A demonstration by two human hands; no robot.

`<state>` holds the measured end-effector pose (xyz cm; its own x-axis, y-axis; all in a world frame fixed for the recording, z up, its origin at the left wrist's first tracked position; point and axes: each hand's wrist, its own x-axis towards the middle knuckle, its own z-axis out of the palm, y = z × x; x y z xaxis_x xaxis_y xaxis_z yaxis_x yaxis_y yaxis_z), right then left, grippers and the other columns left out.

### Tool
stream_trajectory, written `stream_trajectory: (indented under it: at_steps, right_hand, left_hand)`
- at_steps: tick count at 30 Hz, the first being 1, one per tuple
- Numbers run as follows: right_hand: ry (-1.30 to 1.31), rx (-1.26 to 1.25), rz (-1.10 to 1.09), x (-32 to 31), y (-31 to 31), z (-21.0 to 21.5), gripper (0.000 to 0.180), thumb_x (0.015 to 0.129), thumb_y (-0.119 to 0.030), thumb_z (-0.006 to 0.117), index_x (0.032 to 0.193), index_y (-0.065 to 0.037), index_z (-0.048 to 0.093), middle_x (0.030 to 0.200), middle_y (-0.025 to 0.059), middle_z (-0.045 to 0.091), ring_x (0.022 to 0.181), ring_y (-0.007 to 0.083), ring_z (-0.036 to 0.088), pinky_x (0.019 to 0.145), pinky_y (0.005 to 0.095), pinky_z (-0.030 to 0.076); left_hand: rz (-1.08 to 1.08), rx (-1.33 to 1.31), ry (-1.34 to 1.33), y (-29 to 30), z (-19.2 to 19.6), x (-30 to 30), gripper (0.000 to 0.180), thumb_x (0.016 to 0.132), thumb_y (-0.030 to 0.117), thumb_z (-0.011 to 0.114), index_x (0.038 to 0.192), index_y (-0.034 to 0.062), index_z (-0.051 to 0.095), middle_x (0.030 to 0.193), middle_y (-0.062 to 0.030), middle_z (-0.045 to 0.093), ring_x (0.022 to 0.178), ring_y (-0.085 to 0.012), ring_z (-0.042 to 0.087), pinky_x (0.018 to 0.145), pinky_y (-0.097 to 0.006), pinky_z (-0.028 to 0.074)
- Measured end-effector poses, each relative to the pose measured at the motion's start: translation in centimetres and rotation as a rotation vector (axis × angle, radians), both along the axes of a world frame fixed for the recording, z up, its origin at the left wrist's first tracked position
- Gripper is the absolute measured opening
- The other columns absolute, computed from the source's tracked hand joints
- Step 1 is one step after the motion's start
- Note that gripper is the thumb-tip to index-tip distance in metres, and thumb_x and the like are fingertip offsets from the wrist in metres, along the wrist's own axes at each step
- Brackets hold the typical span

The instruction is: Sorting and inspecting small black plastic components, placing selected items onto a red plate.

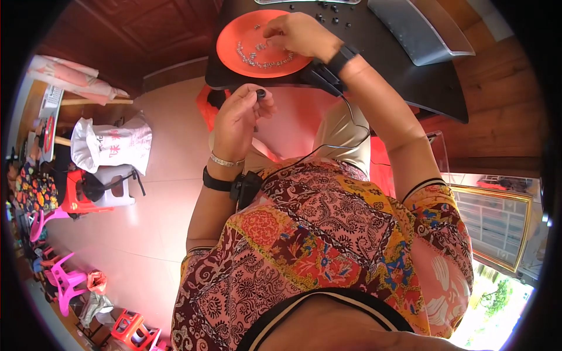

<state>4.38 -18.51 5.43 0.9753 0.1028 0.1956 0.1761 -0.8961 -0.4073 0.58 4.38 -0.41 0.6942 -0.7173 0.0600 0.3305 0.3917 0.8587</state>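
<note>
A pale tiled floor [158, 175] runs under a dark worktop [410, 76] set against wood-panelled walls. At the worktop's near edge the left hand [237, 120] is closed in a pinch, its grip shut on a small dark bead [261, 93] held between thumb and fingertips just short of the worktop. The right hand [298, 34] reaches over an orange plate [234, 55], fingers curled down and touching the small silvery pieces there; whether its grip actually has hold of one, I cannot tell. The plate holds a loose curved line of those silvery pieces [257, 57] along its middle, with a few more near its far rim. Beyond the plate, small dark beads [333, 14] lie scattered on the worktop, near a grey tray [418, 32] on the right. Both wrists wear black bands with a cable between them. Off to the left stand a white bag [111, 143] on a stool and pink plastic chairs [61, 275].
</note>
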Motion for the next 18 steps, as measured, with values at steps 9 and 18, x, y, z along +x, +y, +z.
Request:
stream_trajectory:
  at_steps: [9,18]
  right_hand:
    - [0.040,-0.081,0.071,3.1,-0.6,-2.8,0.021,0.081,-0.021,0.065,0.092,-0.004,0.066,0.075,0.0139,0.065,0.069,0.0259,0.063,0.064,0.0375,0.048]
    - [0.019,0.569,0.065,-2.5,0.9,1.4,0.011,0.083,-0.007,0.065,0.093,-0.002,0.065,0.083,0.0047,0.066,0.077,0.0104,0.062,0.070,0.0251,0.050]
  left_hand:
    - [0.009,-0.021,0.064,0.7,-0.6,0.2,0.025,0.093,0.024,0.048,0.097,0.0012,0.058,0.092,-0.0071,0.061,0.084,-0.0181,0.059,0.076,-0.029,0.043]
    - [-0.039,-0.115,0.126,-0.9,0.2,0.5,0.027,0.094,0.024,0.046,0.100,0.0011,0.058,0.093,-0.0075,0.061,0.085,-0.0195,0.059,0.078,-0.031,0.044]
